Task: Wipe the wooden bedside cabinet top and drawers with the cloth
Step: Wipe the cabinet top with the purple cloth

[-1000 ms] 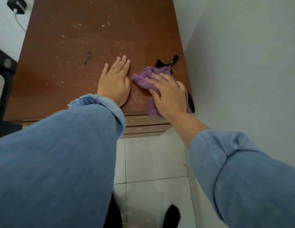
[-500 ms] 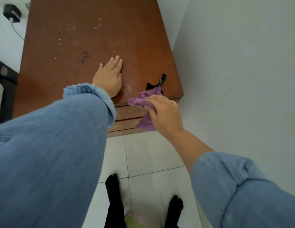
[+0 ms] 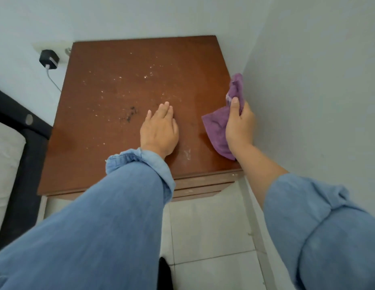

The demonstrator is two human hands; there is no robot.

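The brown wooden bedside cabinet (image 3: 119,84) fills the middle of the view, its top speckled with white crumbs and a dark smudge. My left hand (image 3: 159,128) lies flat on the top near the front, fingers together, holding nothing. My right hand (image 3: 239,124) grips a purple cloth (image 3: 217,128) at the cabinet's right edge, beside the wall. Part of the cloth sticks up above my thumb and the rest hangs down onto the wood. A wet sheen shows on the wood around the cloth. Drawer fronts (image 3: 199,187) peek out under the front edge.
A white wall (image 3: 308,101) stands tight against the cabinet's right side. A black charger (image 3: 48,59) with a white cable is plugged in at the back left. A black bed frame (image 3: 21,122) and white mattress sit to the left. White floor tiles (image 3: 209,227) lie in front.
My right hand has carried the cloth from the front right corner up along the right edge, toward the wall. The camera view has lifted, showing the whole top. My left hand stays flat.
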